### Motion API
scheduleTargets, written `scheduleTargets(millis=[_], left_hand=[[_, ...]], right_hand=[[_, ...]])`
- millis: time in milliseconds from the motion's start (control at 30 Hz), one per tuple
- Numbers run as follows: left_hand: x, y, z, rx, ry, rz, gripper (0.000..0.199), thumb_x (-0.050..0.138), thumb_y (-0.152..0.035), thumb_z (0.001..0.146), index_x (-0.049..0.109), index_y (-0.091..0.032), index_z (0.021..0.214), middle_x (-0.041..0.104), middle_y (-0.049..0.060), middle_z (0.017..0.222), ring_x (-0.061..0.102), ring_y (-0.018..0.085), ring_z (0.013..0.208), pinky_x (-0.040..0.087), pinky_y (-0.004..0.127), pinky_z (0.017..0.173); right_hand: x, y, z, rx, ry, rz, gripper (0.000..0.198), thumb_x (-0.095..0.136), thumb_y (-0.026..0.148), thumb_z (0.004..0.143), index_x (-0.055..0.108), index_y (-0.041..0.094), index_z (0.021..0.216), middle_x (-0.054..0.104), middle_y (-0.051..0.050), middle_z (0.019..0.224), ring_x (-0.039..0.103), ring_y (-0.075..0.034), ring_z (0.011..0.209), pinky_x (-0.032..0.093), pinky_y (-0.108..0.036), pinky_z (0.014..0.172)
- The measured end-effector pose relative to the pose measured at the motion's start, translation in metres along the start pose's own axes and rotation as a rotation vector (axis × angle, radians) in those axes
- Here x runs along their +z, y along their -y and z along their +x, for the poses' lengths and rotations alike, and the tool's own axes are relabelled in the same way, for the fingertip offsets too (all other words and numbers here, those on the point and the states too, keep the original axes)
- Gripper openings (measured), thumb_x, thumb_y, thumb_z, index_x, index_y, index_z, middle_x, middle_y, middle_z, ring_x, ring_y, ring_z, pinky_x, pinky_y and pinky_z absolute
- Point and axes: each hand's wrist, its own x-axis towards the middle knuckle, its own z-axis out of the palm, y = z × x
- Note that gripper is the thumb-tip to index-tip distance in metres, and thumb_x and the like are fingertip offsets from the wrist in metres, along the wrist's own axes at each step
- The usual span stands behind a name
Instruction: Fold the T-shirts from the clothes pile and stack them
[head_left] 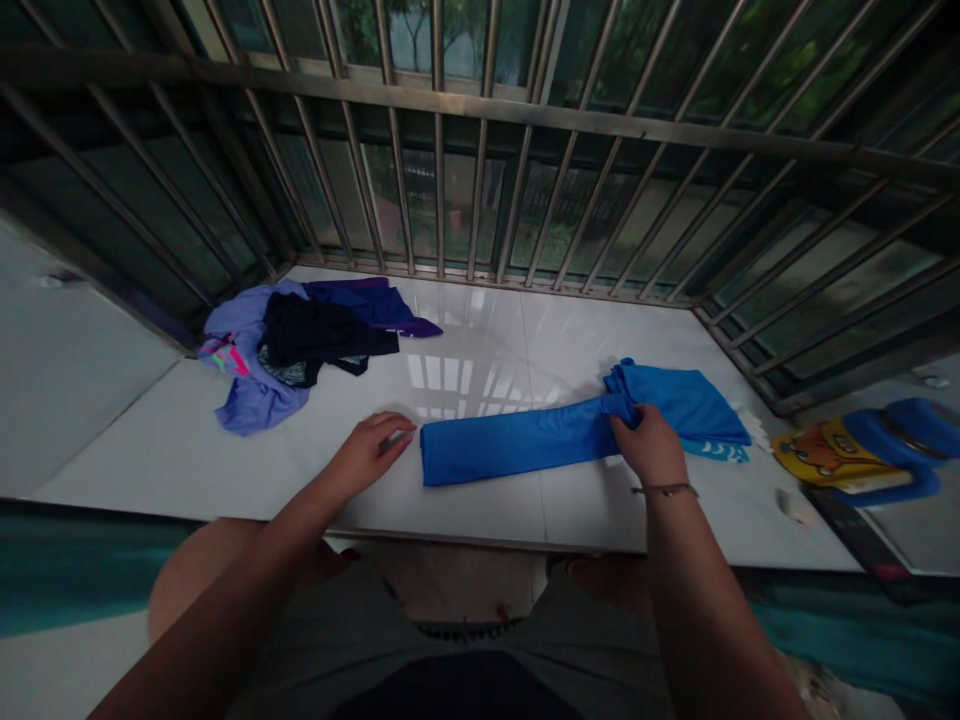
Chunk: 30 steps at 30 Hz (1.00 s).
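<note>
A long strip of folded blue cloth (517, 445) lies flat across the white tiled ledge in front of me. My right hand (651, 445) grips its right end between thumb and fingers. Just off the strip's left end is my left hand (379, 445), empty, its thumb and fingers slightly apart. Beside my right hand sits a folded blue garment (686, 400) with white print on its near edge. Whether the strip is joined to this garment, I cannot tell, because my right hand covers the place where they meet.
A loose heap of clothes, with a lavender garment (259, 405), a black one (322, 335) and a dark purple one (375, 300), lies at the left. A yellow and blue container (847, 450) and a dark flat object (862, 540) are at the right. Metal bars (480, 105) close off the back.
</note>
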Motion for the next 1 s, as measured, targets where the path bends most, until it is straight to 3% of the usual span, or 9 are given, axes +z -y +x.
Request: scheduleTargets(millis=[67,133,233,333,467,633,800,900,1000], left_hand=[[0.007,-0.003,0.000,0.001,-0.030,-0.035,0.026,0.058,-0.040,0.112,0.077,-0.024,0.120,0.080,0.009,0.121,0.075,0.024,0.115,0.060,0.041,0.105],[0.014,-0.004,0.000,0.001,-0.060,-0.056,0.027,0.056,-0.039,0.113,0.077,-0.024,0.120,0.080,0.009,0.120,0.075,0.024,0.115,0.059,0.041,0.105],[0.020,-0.005,0.001,0.036,-0.038,-0.047,0.027,0.057,-0.039,0.113,0.078,-0.025,0.121,0.081,0.010,0.118,0.076,0.024,0.112,0.059,0.042,0.105],[0.021,-0.007,0.001,0.065,0.000,-0.008,0.029,0.056,-0.040,0.113,0.080,-0.026,0.120,0.082,0.010,0.119,0.077,0.025,0.112,0.058,0.044,0.105],[0.019,-0.008,0.002,0.045,-0.016,-0.017,0.036,0.049,-0.040,0.116,0.080,-0.023,0.111,0.083,0.011,0.115,0.076,0.025,0.108,0.059,0.044,0.103],[0.023,-0.006,0.000,0.003,-0.073,-0.017,0.031,0.055,-0.044,0.113,0.076,-0.021,0.112,0.081,0.010,0.111,0.075,0.027,0.108,0.061,0.045,0.101],[0.029,-0.005,-0.006,0.014,-0.102,0.055,0.057,0.070,-0.044,0.105,0.059,-0.025,0.158,0.070,0.014,0.145,0.071,0.031,0.126,0.059,0.050,0.111],[0.029,-0.007,-0.008,0.087,-0.045,0.142,0.047,0.065,-0.038,0.109,0.066,-0.031,0.155,0.071,0.012,0.144,0.069,0.032,0.132,0.055,0.053,0.116],[0.029,-0.007,-0.008,0.110,-0.024,0.185,0.040,0.062,-0.037,0.110,0.071,-0.031,0.149,0.073,0.012,0.141,0.070,0.032,0.130,0.055,0.053,0.114]], right_hand=[[-0.014,0.033,-0.001,0.222,-0.051,-0.013,0.043,0.061,0.048,0.107,0.069,0.017,0.135,0.079,-0.023,0.105,0.076,-0.036,0.088,0.055,-0.045,0.077],[-0.021,0.082,-0.005,0.195,-0.049,0.008,0.038,0.061,0.046,0.107,0.067,0.020,0.134,0.078,-0.019,0.108,0.075,-0.033,0.090,0.053,-0.042,0.076],[-0.011,0.166,-0.016,0.006,-0.044,0.085,0.026,0.062,0.036,0.108,0.064,0.024,0.130,0.076,-0.012,0.109,0.073,-0.028,0.091,0.053,-0.037,0.075],[0.026,0.239,-0.036,-0.166,0.056,0.119,0.021,0.061,0.026,0.109,0.063,0.025,0.130,0.073,-0.014,0.121,0.069,-0.028,0.099,0.055,-0.038,0.080],[0.076,0.295,-0.075,-0.325,0.274,0.074,0.016,0.065,0.025,0.107,0.067,0.025,0.123,0.072,-0.014,0.116,0.066,-0.030,0.099,0.055,-0.039,0.075],[0.063,0.285,-0.097,-0.342,0.286,0.122,0.031,0.068,0.050,0.109,0.071,0.022,0.122,0.074,-0.014,0.120,0.068,-0.034,0.109,0.057,-0.045,0.087],[0.028,0.219,-0.064,0.047,0.222,-0.058,0.036,0.047,0.039,0.118,0.072,0.016,0.130,0.075,-0.019,0.125,0.071,-0.035,0.114,0.055,-0.045,0.093],[0.033,0.183,-0.042,0.237,0.281,-0.020,0.049,0.058,0.049,0.113,0.068,0.008,0.139,0.074,-0.026,0.131,0.073,-0.037,0.120,0.056,-0.042,0.095],[0.046,0.164,-0.026,0.312,0.416,0.243,0.051,0.077,0.049,0.101,0.072,0.010,0.134,0.079,-0.022,0.128,0.076,-0.035,0.122,0.056,-0.038,0.099]])
